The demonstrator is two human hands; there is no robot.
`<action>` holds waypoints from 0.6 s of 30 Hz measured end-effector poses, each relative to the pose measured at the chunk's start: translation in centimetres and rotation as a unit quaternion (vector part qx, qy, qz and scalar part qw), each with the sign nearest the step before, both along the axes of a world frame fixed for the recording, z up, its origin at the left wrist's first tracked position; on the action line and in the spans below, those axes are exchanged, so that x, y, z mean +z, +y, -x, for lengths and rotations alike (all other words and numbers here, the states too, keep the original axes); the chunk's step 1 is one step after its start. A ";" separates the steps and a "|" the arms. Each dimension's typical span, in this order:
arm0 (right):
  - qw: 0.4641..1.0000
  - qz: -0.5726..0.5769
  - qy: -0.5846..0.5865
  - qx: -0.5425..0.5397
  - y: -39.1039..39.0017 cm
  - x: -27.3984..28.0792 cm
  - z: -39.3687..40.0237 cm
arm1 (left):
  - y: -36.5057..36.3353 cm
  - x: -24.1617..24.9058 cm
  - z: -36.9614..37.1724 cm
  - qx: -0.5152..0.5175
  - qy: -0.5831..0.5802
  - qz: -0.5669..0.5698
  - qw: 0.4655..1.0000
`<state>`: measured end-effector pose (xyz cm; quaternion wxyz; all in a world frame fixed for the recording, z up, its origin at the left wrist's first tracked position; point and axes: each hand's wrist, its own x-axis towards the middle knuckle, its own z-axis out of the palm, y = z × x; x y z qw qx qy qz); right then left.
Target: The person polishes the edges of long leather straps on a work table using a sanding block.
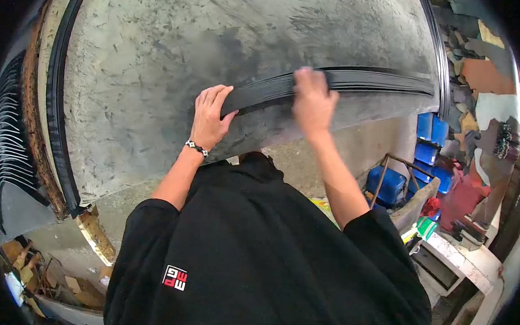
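Note:
A stack of long black strips (376, 81) lies curved across the grey, stained table (161, 34), near its front edge. My left hand (211, 114) grips the left end of the strips, thumb at the lower side and fingers at the upper side. Farther right, my right hand (313, 100) is over the middle of the stack, blurred by motion. Its fingers are smeared, and a dark patch beside them cannot be made out.
Dark strip bundles lie along the table's left edge (58, 93) and right edge (439, 54). Blue containers (387, 185), a metal frame and scraps of material (482, 77) are at the right. Cardboard pieces (77, 291) lie at the lower left.

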<state>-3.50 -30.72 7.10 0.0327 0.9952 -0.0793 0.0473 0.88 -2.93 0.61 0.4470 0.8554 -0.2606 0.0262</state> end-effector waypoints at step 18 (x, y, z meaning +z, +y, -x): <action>0.990 0.098 0.023 -0.099 -6.6 -1.8 1.1 | -0.2 0.1 0.3 0.038 -0.003 0.008 0.999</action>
